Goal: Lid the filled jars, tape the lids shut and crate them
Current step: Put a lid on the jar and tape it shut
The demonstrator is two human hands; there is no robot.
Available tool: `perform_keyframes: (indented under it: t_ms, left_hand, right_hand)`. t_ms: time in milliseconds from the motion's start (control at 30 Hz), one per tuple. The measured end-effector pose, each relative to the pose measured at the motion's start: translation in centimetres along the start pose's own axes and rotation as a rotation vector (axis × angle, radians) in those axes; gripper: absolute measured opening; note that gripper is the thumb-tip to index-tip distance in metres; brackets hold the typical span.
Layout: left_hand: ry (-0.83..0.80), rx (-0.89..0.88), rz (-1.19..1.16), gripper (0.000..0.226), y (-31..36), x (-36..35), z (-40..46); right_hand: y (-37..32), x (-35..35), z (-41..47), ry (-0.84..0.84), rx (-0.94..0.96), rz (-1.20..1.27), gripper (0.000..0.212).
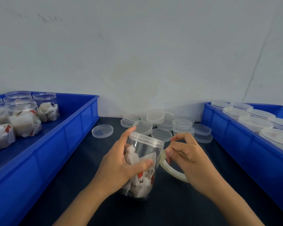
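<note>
**Jar in hand: lidded, tape being started**

Progress. One clear jar [141,165] is at 6 o'clock over the dark table [173,207], tilted with its top leaning away. Its lid [146,139] is already on. Judged step: taping. No tape can be made out across the lid seam yet, though clear tape would be hard to see.

Hands. Left hand [119,167] wraps the jar body, thumb across the front, fingertips up by the lid rim. Right hand [189,159] is at 3 o'clock of the jar, fingers curled, pinching at a pale tape roll [171,171] that touches the jar wall. Whether a free tape end is lifted, I cannot tell.

Remaining. Left crate [59,141], at 9 o'clock, holds several filled jars without lids [21,118]. Right crate [232,137], at 3 o'clock, holds lidded jars [255,124]; presumably finished ones. Judged: part-way, a batch still to do.

Materials. Jars are transparent, smooth, cylindrical, with threaded necks; contents are white crumpled sachets with red marks. Loose lids [155,123] at 12 o'clock are shallow translucent discs, stacked and scattered. Crates are rigid blue plastic, ribbed walls.
</note>
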State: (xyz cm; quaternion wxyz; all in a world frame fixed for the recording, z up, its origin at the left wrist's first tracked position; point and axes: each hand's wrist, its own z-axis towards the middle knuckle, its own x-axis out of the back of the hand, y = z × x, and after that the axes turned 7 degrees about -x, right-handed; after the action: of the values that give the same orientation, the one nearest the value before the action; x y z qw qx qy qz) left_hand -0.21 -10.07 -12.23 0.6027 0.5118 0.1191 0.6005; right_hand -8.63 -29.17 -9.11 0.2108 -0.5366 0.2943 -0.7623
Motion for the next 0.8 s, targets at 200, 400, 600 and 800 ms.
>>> perform_keyframes:
  t_ms: [200, 400, 600, 800]
  left_hand:
    - [0.023, -0.036, -0.001, 0.095, 0.4, -0.8, -0.4]
    - [0.032, -0.037, 0.031, 0.093, 0.6, -1.2, -0.5]
    - [0.019, -0.046, 0.063, 0.096, 0.9, -1.2, -0.6]
    - [0.016, -0.079, 0.087, 0.097, 1.0, -1.1, -0.9]
  right_hand:
    - [-0.6, 0.2, -0.5, -0.017, -0.013, 0.058, 0.024]
    - [-0.8, 0.1, -0.6, 0.029, -0.004, 0.007, 0.026]
    - [-0.8, 0.2, -0.7, 0.067, 0.012, -0.080, 0.033]
    - [-1.7, 0.2, -1.1, 0.097, -0.050, -0.240, 0.039]
